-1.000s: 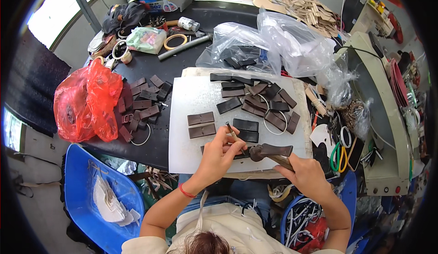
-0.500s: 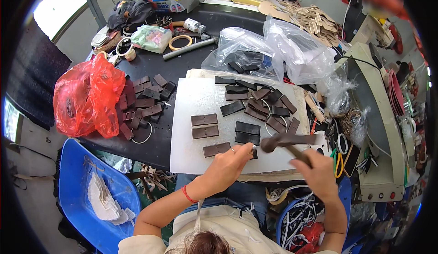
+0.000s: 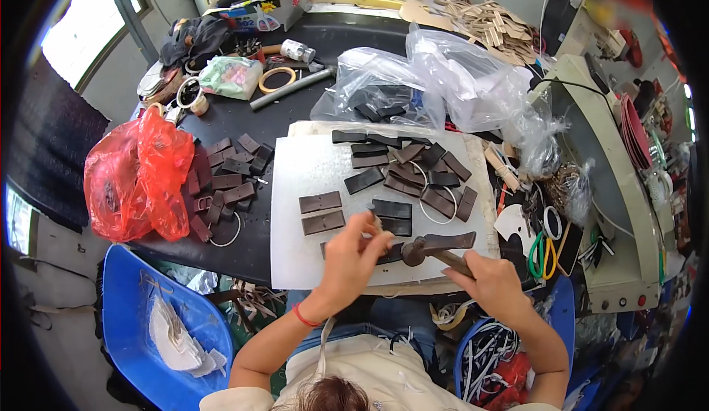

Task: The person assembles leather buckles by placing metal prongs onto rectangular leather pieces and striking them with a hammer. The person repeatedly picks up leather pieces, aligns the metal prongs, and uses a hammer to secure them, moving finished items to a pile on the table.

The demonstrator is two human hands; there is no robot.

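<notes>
My right hand [image 3: 491,282] is wrapped round the wooden handle of a hammer [image 3: 444,248]; its dark metal head is low over the near part of the white board [image 3: 286,252]. My left hand [image 3: 348,254] is above the board with thumb and fingers pinched together; a small pale thing shows at the fingertips, too blurred to name. Just beyond that hand lie two black leather strips [image 3: 392,210], and left of it two brown leather strips [image 3: 320,203] are laid out. Another black strip [image 3: 389,254] sits near the hammer head, partly hidden by my left hand.
More brown and black strips [image 3: 443,178] and a white ring lie at the board's far right. Left of the board are a pile of strips [image 3: 229,167] and a red plastic bag [image 3: 140,175]. Clear bags [image 3: 458,71] lie behind. Scissors [image 3: 543,256] are at right, a blue tub [image 3: 166,330] below left.
My left hand has moved left and away from the hammer head, over the strips. The hammer has come down and left with my right hand. The view has also shifted slightly.
</notes>
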